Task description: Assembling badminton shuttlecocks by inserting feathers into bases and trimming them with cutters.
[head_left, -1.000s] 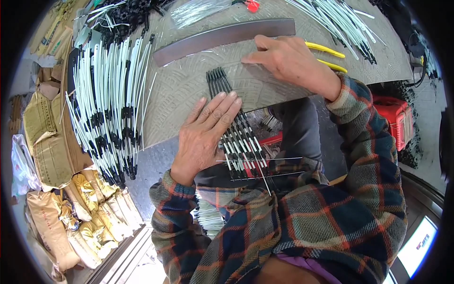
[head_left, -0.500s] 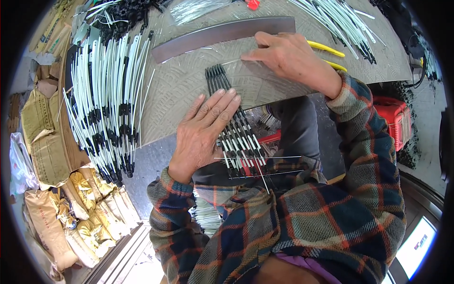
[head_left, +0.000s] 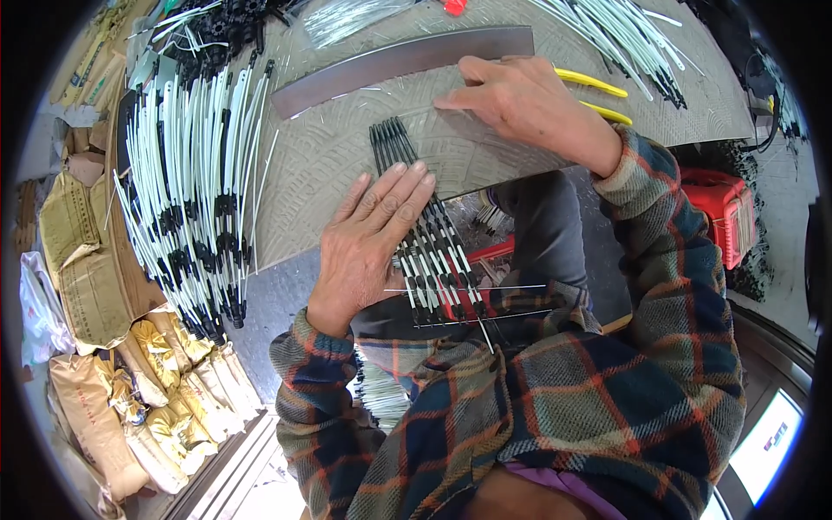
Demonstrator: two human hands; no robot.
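My left hand [head_left: 368, 230] lies flat, fingers stretched, across a row of slim black-and-white jointed rods [head_left: 438, 260] that overhangs the near edge of the table. The rods' black ends [head_left: 390, 137] show beyond my fingertips. Two thin pale wires [head_left: 511, 287] run crosswise by the row's near end, above my lap. Over the table to the right, my right hand [head_left: 524, 100] has bent fingers, its thumb pointing left. A thin pale wire [head_left: 418, 112] meets the thumb tip; my fingers hide the rest of that hold. A curved dark metal strip [head_left: 390, 69] lies just beyond.
Yellow-handled tool [head_left: 594, 82] lies beside my right wrist. Many white-and-black rods [head_left: 186, 173] hang over the table's left side; another bundle [head_left: 620, 43] is at the back right. A clear bag of thin strands [head_left: 351, 19] lies at the back. A red crate [head_left: 715, 212] stands right.
The whole view has shifted slightly, so the table and hands appear a little further left. Both hands keep nearly the same pose and place on the work.
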